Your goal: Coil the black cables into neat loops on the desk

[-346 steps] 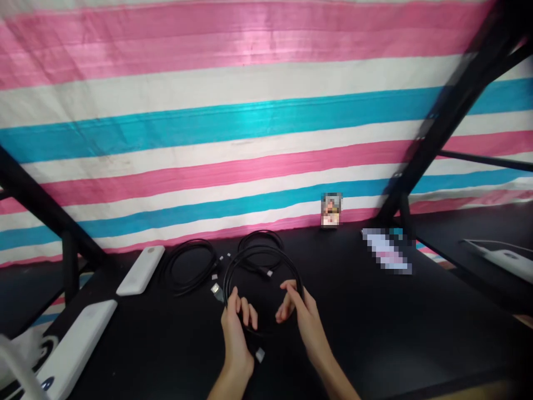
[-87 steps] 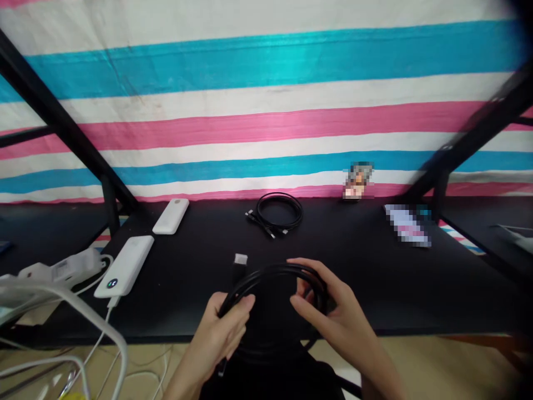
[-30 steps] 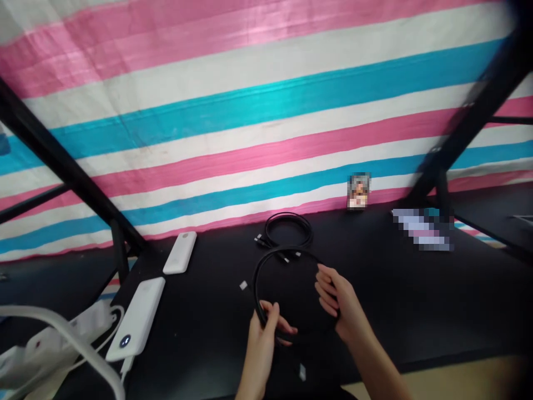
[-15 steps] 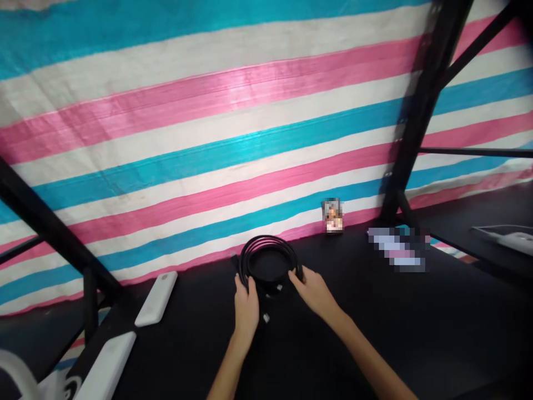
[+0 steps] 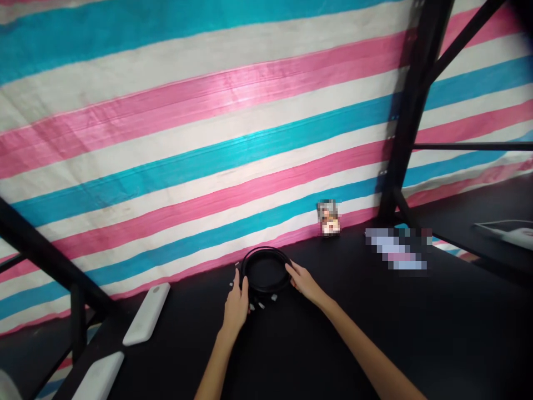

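Observation:
A black cable (image 5: pixel 266 251) is wound into a round coil of several loops at the back middle of the black table. My left hand (image 5: pixel 236 304) grips the coil's left side, thumb and fingers closed round it. On the opposite side, my right hand (image 5: pixel 306 284) pinches the loops between thumb and fingers. Light-coloured connector ends (image 5: pixel 273 298) stick out at the front of the coil, close to my left hand. A few more small pale ends show left of the coil. Parts of the loops are hidden behind my fingers.
Two white flat rounded blocks, one farther back (image 5: pixel 147 314) and one nearer (image 5: pixel 100 376), lie at the left. A small blurred-out picture (image 5: pixel 328 218) stands by the striped sheet (image 5: pixel 208 161). Blurred items (image 5: pixel 395 249) lie at the right. Black frame posts (image 5: pixel 410 111) rise on both sides.
Both hands and the coil sit slightly lower in view. The coil's loops look more tightly bunched, and the connector ends have shifted together near the front. The camera view has turned a little.

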